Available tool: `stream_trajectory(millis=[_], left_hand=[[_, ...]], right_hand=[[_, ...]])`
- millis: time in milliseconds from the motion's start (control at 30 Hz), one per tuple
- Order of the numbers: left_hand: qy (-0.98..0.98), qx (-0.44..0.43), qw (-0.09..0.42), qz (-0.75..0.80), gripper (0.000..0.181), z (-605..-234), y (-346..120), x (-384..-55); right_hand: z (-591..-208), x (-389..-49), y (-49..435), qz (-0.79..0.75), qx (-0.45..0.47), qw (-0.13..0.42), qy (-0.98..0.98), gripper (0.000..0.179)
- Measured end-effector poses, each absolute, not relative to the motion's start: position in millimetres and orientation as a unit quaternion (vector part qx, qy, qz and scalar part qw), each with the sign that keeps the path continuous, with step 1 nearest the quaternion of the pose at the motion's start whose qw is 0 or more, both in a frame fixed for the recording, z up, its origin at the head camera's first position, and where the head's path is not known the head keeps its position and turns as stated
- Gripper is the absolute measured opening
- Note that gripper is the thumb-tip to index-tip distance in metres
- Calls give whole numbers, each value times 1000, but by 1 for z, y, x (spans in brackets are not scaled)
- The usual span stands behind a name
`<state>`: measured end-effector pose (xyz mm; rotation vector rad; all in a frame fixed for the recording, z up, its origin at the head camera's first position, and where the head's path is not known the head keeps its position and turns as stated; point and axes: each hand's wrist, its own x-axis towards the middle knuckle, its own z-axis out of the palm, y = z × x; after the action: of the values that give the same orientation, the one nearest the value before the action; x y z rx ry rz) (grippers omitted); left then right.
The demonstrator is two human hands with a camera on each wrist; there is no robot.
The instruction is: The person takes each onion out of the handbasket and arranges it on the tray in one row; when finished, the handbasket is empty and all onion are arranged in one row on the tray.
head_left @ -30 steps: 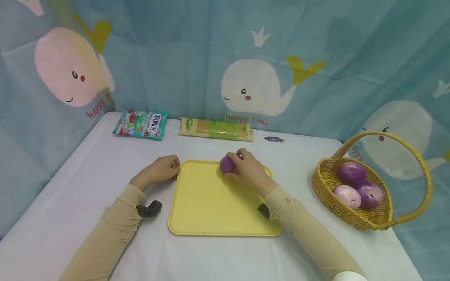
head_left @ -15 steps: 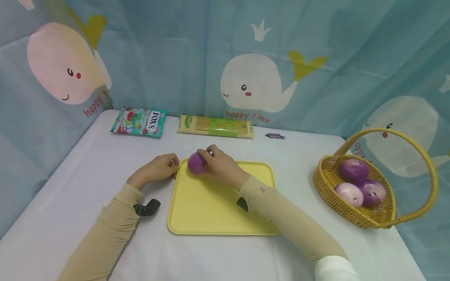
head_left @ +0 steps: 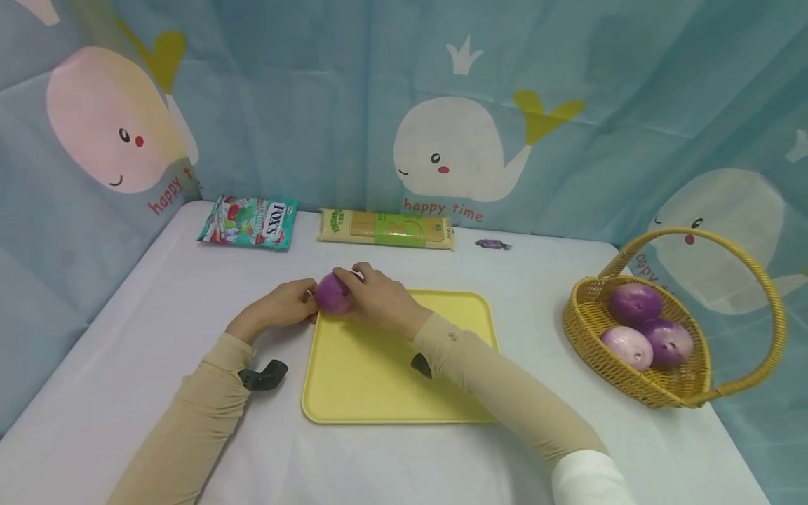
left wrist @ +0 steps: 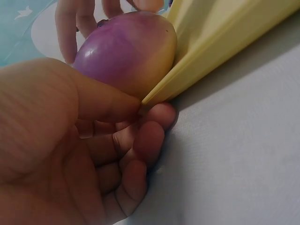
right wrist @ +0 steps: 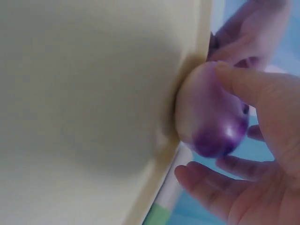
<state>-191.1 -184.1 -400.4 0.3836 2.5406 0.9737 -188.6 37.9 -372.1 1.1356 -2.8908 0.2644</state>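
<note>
Brings the round purple vegetable point(head_left: 331, 293) leftward with the right hand point(head_left: 386, 303), compared with a second ago, from about the middle of the far side of the yellow tray point(head_left: 353, 379) to its far left corner. Keeps the left hand point(head_left: 278, 308) at that same corner. Holds the vegetable between right thumb and fingers, thumb pressed to one flank, fingers spread around the other, the lowest apparently clear of the skin. Pinches the tray rim with the left hand, thumb above and fingers curled below, just beside the vegetable. Cannot tell resting from hovering at the rim.

Looks firm and smooth, with a bright gloss, so probably slippery under dry fingertips. Shows no dent beneath the thumb. Likely weighs little enough for one hand, though impossible to tell real from moulded. Seems apt to roll, being egg-round. Best held round the widest girth, thumb opposite at least two fingers. Squeeze moderately: could shoot out of a two-point pinch, or might bruise if real. As for the tray, expect something thin, stiff and light; take hold of the raised rim to prevent skidding.
</note>
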Motion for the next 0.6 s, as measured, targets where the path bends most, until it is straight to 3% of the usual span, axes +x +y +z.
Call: stream_trajectory(millis=[200, 400, 600], left_hand=[[906, 136, 194, 350, 20, -403, -185, -191], [906, 134, 197, 351, 22, -402, -186, -192], [904, 135, 200, 353, 22, -405, -188, -194]], right_hand=[[-351, -179, 91, 113, 330, 19, -937, 67], [-322, -156, 202, 108, 225, 61, -966, 53], [-307, -130, 318, 63, 65, 2, -996, 50]])
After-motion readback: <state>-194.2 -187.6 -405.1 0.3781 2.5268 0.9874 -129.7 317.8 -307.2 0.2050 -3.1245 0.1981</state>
